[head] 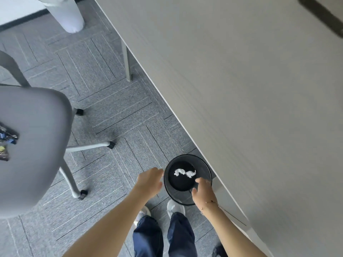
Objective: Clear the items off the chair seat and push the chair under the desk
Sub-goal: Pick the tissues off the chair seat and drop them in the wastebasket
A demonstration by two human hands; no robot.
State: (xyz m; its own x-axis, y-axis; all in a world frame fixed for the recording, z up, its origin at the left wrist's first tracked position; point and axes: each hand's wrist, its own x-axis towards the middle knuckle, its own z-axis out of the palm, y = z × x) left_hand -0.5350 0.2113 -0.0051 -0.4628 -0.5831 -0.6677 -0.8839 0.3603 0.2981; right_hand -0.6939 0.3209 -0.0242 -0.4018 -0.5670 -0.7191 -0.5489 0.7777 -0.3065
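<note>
Head view, hands first. Left hand [149,179]: I read it as loosely curled, knuckles up, empty as far as I can see, its fingertips at the left rim of the black wastebasket [187,179]. Right hand [203,191]: fingers spread, hanging over the basket's near-right rim; whether it touches the rim I cannot tell. Neither hand pinches anything I can see.

Wastebasket: on the carpet [115,115], tucked against the edge of the bench [241,89]; two white crumpled scraps [184,173] lie in its bottom.

Step, as I judge it: dropping cleared rubbish in the basket, clearing only partly done.

Chair [35,145]: grey seat, well apart to the left, standing out from the bench. Dark crumpled wrappers [6,140] lie on it at the frame's left edge.

Next move calls for turning left, gathering those wrappers, then pushing the chair in.

In the way: the basket itself and the bench leg [128,60] flank the gap; my own feet [176,207] stand beside the basket.
</note>
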